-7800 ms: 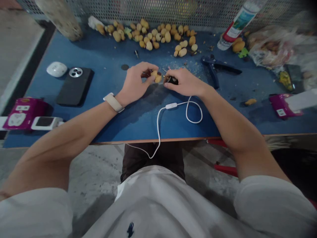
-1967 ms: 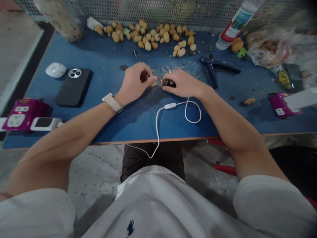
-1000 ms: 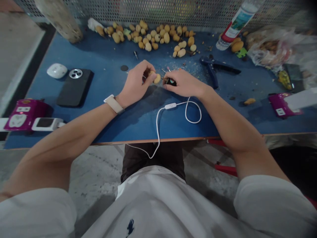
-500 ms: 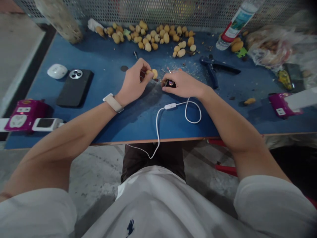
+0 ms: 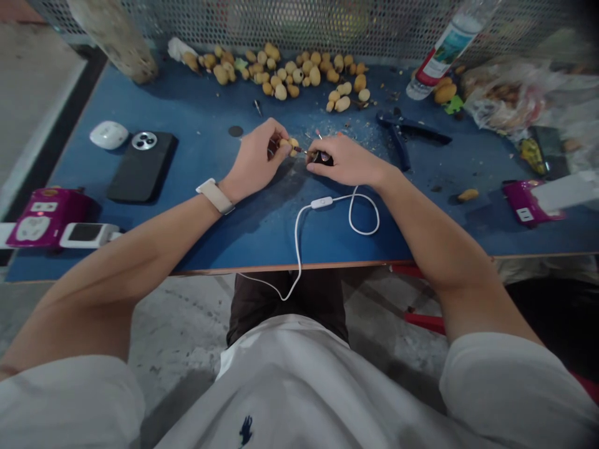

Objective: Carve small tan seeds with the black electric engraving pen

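Observation:
My left hand (image 5: 261,153) is closed in a pinch on a small tan gourd-like piece (image 5: 294,145). My right hand (image 5: 346,160) is wrapped round a black electric rotary tool (image 5: 322,158), most of it hidden by the fingers. Its thin bit (image 5: 302,150) points left at the tan piece; whether they touch I cannot tell. From beneath the right wrist a white cable (image 5: 299,237) with an inline switch (image 5: 321,202) loops over the blue table (image 5: 262,231). Just beyond the right fingers lie pale crumbs and thin bits (image 5: 319,134).
Many similar tan pieces (image 5: 281,91) line the back below a perforated metal panel (image 5: 196,25). Dark blue pliers (image 5: 397,134), a water bottle (image 5: 444,56) and a plastic bag (image 5: 505,100) are to the right. At left are a phone (image 5: 140,171), a white case (image 5: 108,135) and a purple socket block (image 5: 40,215).
My left hand has shifted slightly down and right, and the tan piece has turned a little in its fingers. My right hand stays nearly still with the rotary tool.

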Demonstrator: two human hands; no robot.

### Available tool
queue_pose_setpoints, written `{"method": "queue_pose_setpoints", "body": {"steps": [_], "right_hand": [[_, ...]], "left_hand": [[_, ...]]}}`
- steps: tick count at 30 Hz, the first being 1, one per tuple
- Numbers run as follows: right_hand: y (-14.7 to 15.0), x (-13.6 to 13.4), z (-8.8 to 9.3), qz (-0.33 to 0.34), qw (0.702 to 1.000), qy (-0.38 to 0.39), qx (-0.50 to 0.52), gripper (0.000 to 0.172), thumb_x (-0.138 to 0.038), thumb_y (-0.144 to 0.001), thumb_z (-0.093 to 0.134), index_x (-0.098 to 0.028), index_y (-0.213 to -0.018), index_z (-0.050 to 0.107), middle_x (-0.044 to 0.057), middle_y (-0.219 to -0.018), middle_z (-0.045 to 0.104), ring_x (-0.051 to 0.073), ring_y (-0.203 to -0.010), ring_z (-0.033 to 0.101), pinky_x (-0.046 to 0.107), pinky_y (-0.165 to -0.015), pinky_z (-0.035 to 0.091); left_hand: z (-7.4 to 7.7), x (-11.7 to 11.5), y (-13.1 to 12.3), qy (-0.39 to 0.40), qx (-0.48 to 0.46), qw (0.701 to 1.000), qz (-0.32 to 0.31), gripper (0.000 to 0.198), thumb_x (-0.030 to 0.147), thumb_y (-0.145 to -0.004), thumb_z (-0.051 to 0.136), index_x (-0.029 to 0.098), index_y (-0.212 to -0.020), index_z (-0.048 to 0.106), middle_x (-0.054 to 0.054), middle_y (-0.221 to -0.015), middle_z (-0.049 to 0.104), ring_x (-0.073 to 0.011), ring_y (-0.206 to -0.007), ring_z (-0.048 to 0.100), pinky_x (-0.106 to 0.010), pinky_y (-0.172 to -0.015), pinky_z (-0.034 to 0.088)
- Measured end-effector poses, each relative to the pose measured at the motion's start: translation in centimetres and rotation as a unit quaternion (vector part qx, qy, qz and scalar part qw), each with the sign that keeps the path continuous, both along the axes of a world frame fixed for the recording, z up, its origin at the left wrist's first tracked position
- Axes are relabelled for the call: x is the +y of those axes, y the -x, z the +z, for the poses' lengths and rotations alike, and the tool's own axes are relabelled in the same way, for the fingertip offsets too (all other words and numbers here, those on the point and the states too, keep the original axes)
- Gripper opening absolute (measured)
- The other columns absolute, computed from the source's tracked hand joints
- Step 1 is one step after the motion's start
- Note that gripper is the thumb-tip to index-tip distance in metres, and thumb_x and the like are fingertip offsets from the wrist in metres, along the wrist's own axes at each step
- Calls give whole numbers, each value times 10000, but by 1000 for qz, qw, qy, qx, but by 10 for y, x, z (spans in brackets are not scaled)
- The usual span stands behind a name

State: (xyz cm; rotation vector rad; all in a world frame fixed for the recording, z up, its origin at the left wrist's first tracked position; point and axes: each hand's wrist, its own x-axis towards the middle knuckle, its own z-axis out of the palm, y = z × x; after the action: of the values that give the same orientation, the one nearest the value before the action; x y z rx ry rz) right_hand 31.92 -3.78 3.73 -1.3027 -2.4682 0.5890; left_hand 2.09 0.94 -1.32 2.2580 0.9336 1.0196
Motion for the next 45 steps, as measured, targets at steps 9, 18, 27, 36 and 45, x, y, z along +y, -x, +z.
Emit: {"method": "queue_pose_setpoints", "body": {"steps": [9,18,27,36,45], "right_hand": [[-3,1,-9,-3,998,-26,51,469,-711,-1240,725,-257,-1284,838,107,-1052,828,340,-1016,761,541,-1045,649],[-1,6,-21,-54,984,-97,139,823,-1043,-1244,393,-332,-1420,768,69,-1095,806,338,-1041,807,596,-1096,712],[-8,11,-20,-100,981,-154,63,651,-854,-1318,457,-313,-1537,745,140,-1261,868,422,-1228,832,607,-1144,672],[-16,10,-15,-69,980,-132,-128,572,-657,-1307,540,-253,-1619,797,226,-1582,868,517,-1400,810,621,-1096,640],[0,-2,-4,-50,983,-117,-134,533,-626,-1302,567,-261,-1581,837,204,-1587,900,497,-1451,811,562,-1085,619]], "left_hand": [[3,-5,1,-41,68,997,15,333,639,-1293,658,321,-1294,757,-109,-1301,888,-327,-1168,820,-549,-1034,699],[8,-8,3,-45,108,992,44,241,466,-1312,593,325,-1275,785,-114,-1212,873,-371,-1197,831,-561,-1073,665],[28,-30,-7,-87,215,972,-23,311,302,-1244,513,261,-1020,724,-110,-907,745,-352,-927,789,-502,-977,629],[18,-33,-10,-77,220,971,47,234,297,-1291,583,223,-1461,727,-73,-931,760,-351,-927,818,-438,-942,636],[27,-34,-8,-22,275,957,94,443,386,-1258,727,191,-1653,682,-129,-1087,828,-416,-1109,877,-500,-1071,686]]}}
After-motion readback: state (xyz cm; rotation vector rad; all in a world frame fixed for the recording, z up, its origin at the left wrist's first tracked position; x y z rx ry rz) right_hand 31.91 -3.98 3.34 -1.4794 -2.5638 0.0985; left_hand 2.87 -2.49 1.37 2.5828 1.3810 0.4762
